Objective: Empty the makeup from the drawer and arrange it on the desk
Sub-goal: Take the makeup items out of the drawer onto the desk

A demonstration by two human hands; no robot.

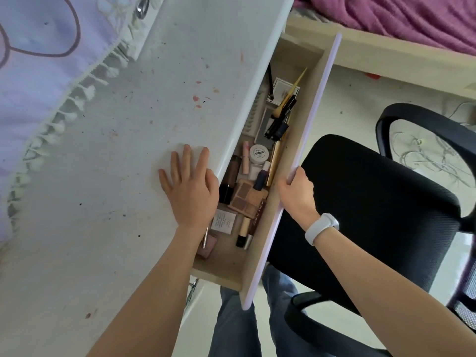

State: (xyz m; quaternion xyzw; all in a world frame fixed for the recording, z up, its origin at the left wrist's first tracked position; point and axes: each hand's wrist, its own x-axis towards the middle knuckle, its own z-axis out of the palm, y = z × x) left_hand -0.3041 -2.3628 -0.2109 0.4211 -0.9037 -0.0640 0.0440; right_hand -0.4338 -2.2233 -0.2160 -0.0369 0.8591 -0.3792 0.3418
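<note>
While the drawer (288, 161) stands pulled out from under the desk (123, 140), nothing in it has yet made the trip up: the white desktop in front of me carries only old stains and, at its far left, a fringed lilac cloth (43, 81), with no makeup on it. My left hand (190, 186) lies flat on the desk edge, fingers straight and spread, holding nothing, its wrist crossing over the near corner of the drawer. My right hand (296, 194) grips the lilac drawer front, fingers curled over its top edge, beside the black chair (373, 215). All the makeup sits inside the drawer: an eyeshadow palette (248, 198) near the middle, a small white jar (260, 153) just beyond it, a pink tube (245, 157) beside the jar, a dark bottle (228, 180) along the desk side, a concealer tube (243, 231) and a white sachet (223, 222) nearer to me, and a bundle of brushes and pencils (282, 117) toward the far end. So I judge the opening done and the emptying not yet begun; every piece is still to be lifted out and arranged.
</note>
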